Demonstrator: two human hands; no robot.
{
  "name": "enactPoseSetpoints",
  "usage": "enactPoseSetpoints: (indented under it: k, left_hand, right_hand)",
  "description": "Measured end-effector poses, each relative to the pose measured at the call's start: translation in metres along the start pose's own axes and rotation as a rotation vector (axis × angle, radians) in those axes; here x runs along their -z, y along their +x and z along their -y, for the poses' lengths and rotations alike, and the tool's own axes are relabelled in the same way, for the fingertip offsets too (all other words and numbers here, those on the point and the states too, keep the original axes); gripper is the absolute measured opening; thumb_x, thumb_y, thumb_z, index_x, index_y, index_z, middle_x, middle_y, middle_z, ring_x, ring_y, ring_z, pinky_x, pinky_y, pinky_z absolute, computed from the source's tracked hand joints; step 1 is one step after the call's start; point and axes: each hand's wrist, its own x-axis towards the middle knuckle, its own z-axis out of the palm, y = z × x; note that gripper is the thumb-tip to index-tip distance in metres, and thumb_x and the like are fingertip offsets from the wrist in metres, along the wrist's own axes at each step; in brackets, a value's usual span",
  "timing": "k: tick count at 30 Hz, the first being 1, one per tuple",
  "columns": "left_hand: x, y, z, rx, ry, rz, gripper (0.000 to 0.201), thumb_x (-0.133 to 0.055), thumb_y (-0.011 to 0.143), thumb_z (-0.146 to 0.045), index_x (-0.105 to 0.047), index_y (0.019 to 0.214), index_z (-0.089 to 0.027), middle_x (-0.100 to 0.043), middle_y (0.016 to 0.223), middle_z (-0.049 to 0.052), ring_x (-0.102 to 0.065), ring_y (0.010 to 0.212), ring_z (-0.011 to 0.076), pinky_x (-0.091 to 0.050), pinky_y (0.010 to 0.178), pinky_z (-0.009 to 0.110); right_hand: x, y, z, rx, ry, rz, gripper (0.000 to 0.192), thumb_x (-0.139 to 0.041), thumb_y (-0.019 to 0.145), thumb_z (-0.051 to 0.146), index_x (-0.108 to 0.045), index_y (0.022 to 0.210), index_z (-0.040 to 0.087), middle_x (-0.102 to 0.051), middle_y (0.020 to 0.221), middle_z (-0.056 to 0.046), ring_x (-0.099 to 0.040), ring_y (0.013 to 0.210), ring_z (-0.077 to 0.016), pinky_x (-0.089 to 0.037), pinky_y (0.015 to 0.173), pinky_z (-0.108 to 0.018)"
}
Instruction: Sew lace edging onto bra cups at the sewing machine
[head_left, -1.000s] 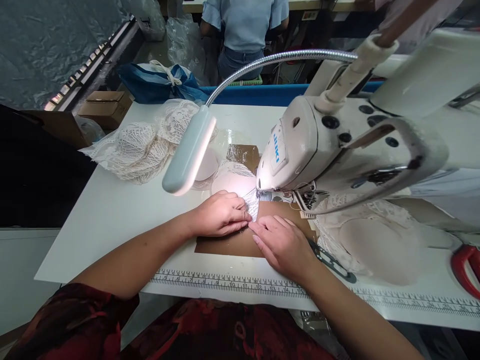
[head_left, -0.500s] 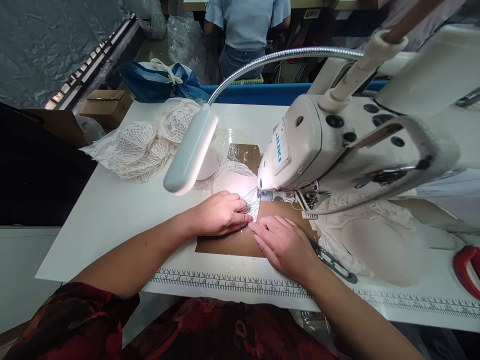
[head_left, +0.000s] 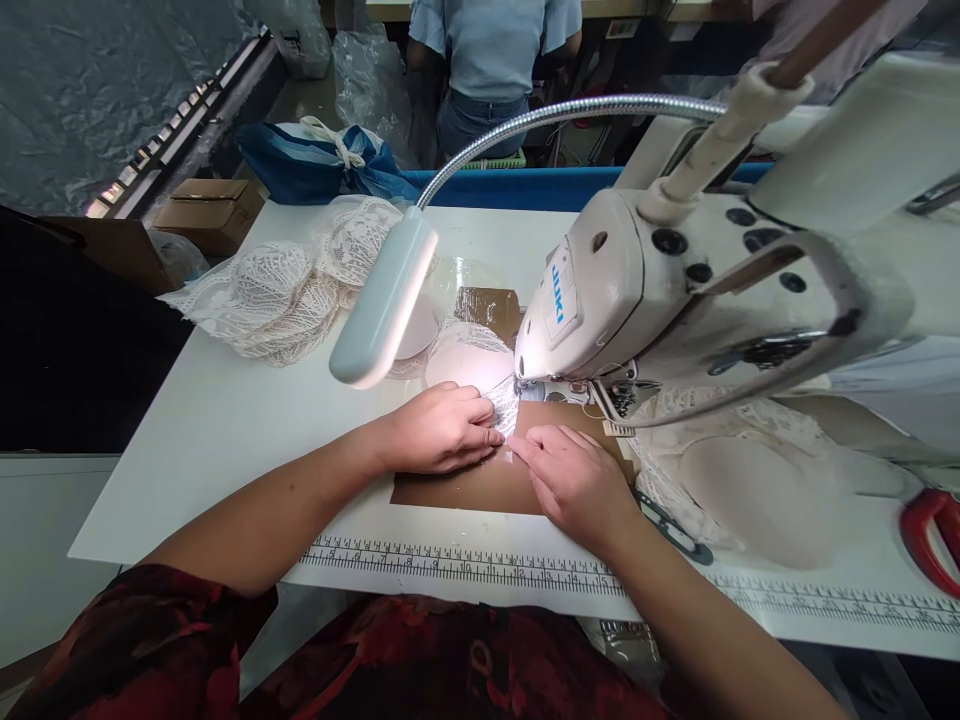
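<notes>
My left hand [head_left: 439, 428] lies flat on a strip of white lace [head_left: 505, 408] and presses it to the brown plate [head_left: 480, 485] just in front of the needle of the white sewing machine [head_left: 637, 285]. My right hand [head_left: 576, 478] rests beside it, fingertips on the lace's near edge. The lace runs under the machine's foot to a pale padded cup [head_left: 465, 365] behind. The needle itself is hidden by the machine head.
A heap of lace cups [head_left: 281, 285] lies at the back left, more cups [head_left: 750, 480] to the right of the machine. The lamp head [head_left: 382, 300] hangs over the table. Small snips [head_left: 667, 525] lie by my right wrist, a red handle [head_left: 930, 530] far right. A person stands beyond the table.
My right hand has slid a little forward toward the needle. My left hand holds its place on the lace.
</notes>
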Motion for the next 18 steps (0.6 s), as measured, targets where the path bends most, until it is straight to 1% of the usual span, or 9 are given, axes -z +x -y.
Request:
enactPoseSetpoints:
  k: [3,5,7,10,12,15,18]
  left_hand:
    - [0.001,0.005,-0.001,0.036,-0.018,-0.038,0.031,-0.044,0.098,-0.033,-0.069,0.107,-0.016,-0.066,0.109,0.009,-0.056,0.086,0.0184,-0.043,0.072,0.031]
    - [-0.001,0.008,-0.001,0.077,0.021,-0.052,0.034,-0.042,0.099,-0.031,-0.065,0.115,-0.014,-0.064,0.12,0.011,-0.056,0.09,0.0195,-0.044,0.075,0.031]
    - [-0.004,0.011,-0.001,0.102,0.093,-0.031,0.034,-0.041,0.099,-0.028,-0.063,0.12,-0.012,-0.062,0.126,0.011,-0.056,0.091,0.0205,-0.045,0.075,0.032]
    - [-0.009,0.013,0.001,0.095,0.177,0.026,0.034,-0.042,0.097,-0.025,-0.061,0.123,-0.012,-0.059,0.131,0.012,-0.055,0.089,0.0214,-0.045,0.074,0.034]
    - [-0.011,0.012,0.002,0.081,0.189,0.047,0.035,-0.043,0.097,-0.025,-0.059,0.125,-0.012,-0.058,0.133,0.012,-0.055,0.09,0.0216,-0.045,0.075,0.035]
    - [-0.011,0.011,0.004,0.071,0.187,0.055,0.036,-0.041,0.098,-0.025,-0.058,0.126,-0.011,-0.057,0.133,0.013,-0.054,0.093,0.0215,-0.044,0.078,0.035]
    - [-0.011,0.011,0.005,0.079,0.202,0.051,0.036,-0.04,0.098,-0.025,-0.059,0.126,-0.011,-0.058,0.132,0.013,-0.054,0.089,0.021,-0.044,0.077,0.035]
  right_hand:
    - [0.0,0.0,0.0,0.015,-0.047,-0.004,0.031,-0.046,0.084,0.006,-0.068,0.102,0.017,-0.064,0.079,-0.004,-0.049,0.072,-0.0176,-0.032,0.065,-0.03]
    - [0.0,0.0,0.0,0.021,-0.06,-0.011,0.029,-0.046,0.084,0.008,-0.069,0.101,0.017,-0.063,0.079,-0.004,-0.048,0.072,-0.0179,-0.031,0.065,-0.03]
    - [0.0,0.0,0.0,0.01,-0.055,0.0,0.029,-0.047,0.085,0.008,-0.069,0.101,0.017,-0.062,0.077,-0.004,-0.047,0.072,-0.018,-0.031,0.065,-0.03]
    - [0.0,0.0,0.001,-0.015,-0.043,0.034,0.028,-0.047,0.086,0.009,-0.068,0.101,0.018,-0.061,0.076,-0.003,-0.046,0.071,-0.0179,-0.03,0.064,-0.031]
    - [0.001,0.0,0.001,-0.025,-0.04,0.04,0.027,-0.047,0.086,0.009,-0.068,0.101,0.018,-0.062,0.078,-0.003,-0.046,0.072,-0.0179,-0.029,0.064,-0.031]
    - [0.001,0.0,0.001,-0.036,-0.035,0.051,0.027,-0.047,0.086,0.01,-0.069,0.1,0.019,-0.063,0.079,-0.003,-0.047,0.072,-0.0178,-0.029,0.064,-0.031]
    - [0.001,0.002,-0.001,-0.057,-0.048,0.076,0.028,-0.047,0.085,0.009,-0.069,0.1,0.018,-0.063,0.079,-0.003,-0.047,0.07,-0.0172,-0.029,0.063,-0.031]
